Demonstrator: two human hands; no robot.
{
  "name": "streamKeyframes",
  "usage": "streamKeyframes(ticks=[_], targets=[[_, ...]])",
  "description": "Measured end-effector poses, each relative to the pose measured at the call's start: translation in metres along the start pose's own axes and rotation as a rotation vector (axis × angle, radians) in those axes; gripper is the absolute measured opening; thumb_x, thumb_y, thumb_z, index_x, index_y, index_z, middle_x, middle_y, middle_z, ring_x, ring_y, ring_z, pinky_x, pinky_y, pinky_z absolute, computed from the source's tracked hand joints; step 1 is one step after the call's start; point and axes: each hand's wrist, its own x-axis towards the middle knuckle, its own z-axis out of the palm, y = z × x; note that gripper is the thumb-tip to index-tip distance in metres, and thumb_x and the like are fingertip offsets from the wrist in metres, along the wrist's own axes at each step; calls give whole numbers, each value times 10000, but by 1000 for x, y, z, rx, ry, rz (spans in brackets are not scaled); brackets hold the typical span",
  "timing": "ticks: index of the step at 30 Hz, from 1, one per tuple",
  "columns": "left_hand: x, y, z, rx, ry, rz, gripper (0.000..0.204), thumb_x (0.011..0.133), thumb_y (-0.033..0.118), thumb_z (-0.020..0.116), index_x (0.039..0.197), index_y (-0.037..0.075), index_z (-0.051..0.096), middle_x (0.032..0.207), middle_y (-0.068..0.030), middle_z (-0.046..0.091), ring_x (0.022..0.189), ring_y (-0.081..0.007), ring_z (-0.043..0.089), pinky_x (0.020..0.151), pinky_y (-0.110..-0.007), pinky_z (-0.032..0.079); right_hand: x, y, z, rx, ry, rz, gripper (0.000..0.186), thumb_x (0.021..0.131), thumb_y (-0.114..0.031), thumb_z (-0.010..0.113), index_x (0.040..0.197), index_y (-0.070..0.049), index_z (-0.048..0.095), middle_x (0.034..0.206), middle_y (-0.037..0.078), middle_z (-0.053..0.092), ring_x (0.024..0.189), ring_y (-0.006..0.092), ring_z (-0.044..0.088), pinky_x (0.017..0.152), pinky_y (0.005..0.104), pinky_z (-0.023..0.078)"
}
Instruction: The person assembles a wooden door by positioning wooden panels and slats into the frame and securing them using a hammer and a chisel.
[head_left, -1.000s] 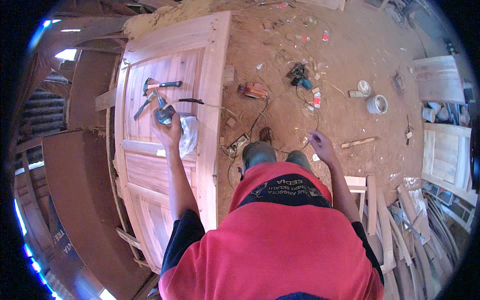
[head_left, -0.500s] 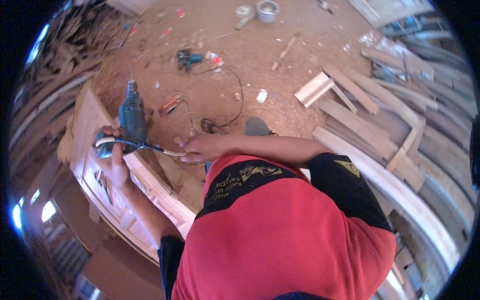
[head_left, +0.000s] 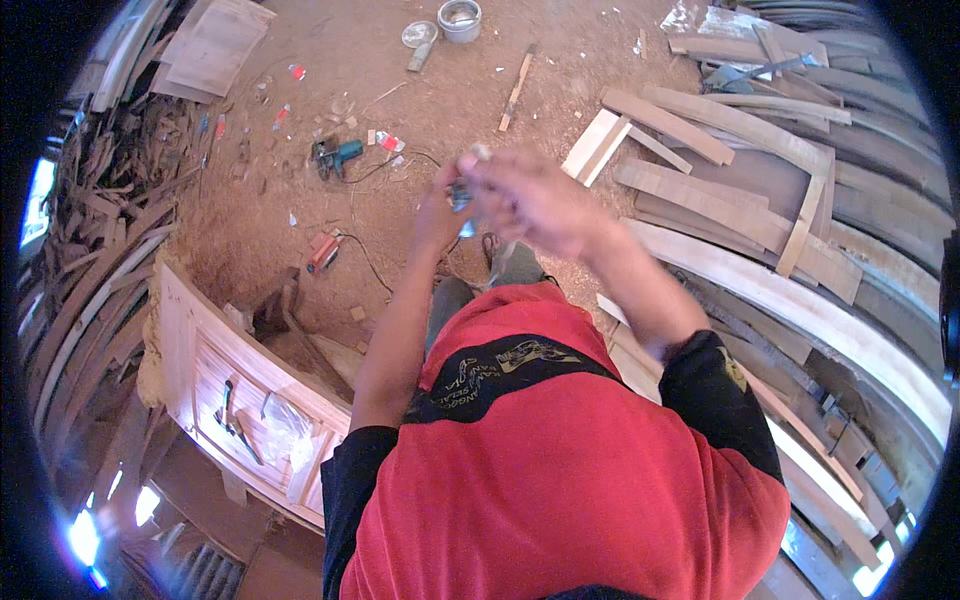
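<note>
In front of my knees both hands are raised close together. My left hand (head_left: 437,215) is closed around the blue electric drill (head_left: 461,196), of which only small blue parts show between the hands; its chuck and bit are hidden. Smeared by motion, my right hand (head_left: 540,205) is closed beside the drill, its fingers curled in. A small pale end (head_left: 480,153) sticks out at its fingertips, too blurred to name. To the left, a pale wooden panelled door (head_left: 185,345) carries a dark hand tool (head_left: 232,420) and a clear plastic bag (head_left: 288,430).
On the sawdust-strewn ground lie a teal power tool (head_left: 335,157), a red tool (head_left: 323,250) with a cord, and a wood strip (head_left: 518,88). A grey bucket (head_left: 459,22) stands far off. Planks (head_left: 800,300) are stacked at the right, scrap wood (head_left: 120,200) at the left.
My left hand has carried the drill from above the door rightward to the middle. My right hand has left the pale cable stretch and risen up and right. The view has shifted.
</note>
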Motion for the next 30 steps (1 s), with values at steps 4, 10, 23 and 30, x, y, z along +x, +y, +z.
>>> streamKeyframes(ticks=[4, 10, 23, 30], targets=[[-18, 19, 12, 25, 43, -77, 661, 824, 390, 752, 1371, 98, 522, 1310, -203, 588, 1223, -368, 555, 1031, -447, 448, 71, -8, -107, 253, 41, 79, 299, 1030, -199, 485, 1139, 74, 543, 620, -88, 292, 517, 34, 274, 437, 198, 211], [-150, -91, -24, -42, 52, -343, 446, 928, 293, 637, 1307, 65, 575, 1308, -218, 587, 1252, -361, 541, 1030, -430, 439, 150, 44, -275, 315, 470, 11, 116, 964, -26, 440, 934, 37, 533, 636, -30, 344, 515, 83, 306, 447, 233, 289], [-441, -148, -22, -241, 237, -1164, 482, 971, 389, 577, 1191, -39, 604, 1105, -246, 677, 1017, -395, 660, 874, -445, 516, 190, 197, -526, -2132, 283, 183, 336, 759, -354, 751, 896, -56, 675, 846, 135, 705, 762, 278, 684, 634, 437, 529], [-350, -65, -61, 78, 317, -872, 479, 963, 396, 580, 1243, 8, 603, 1162, -244, 659, 1073, -404, 641, 908, -445, 516, 163, 305, -498, -1923, 418, 503, 330, 920, -237, 553, 1175, -65, 672, 1141, 133, 696, 1035, 283, 675, 899, 436, 529]])
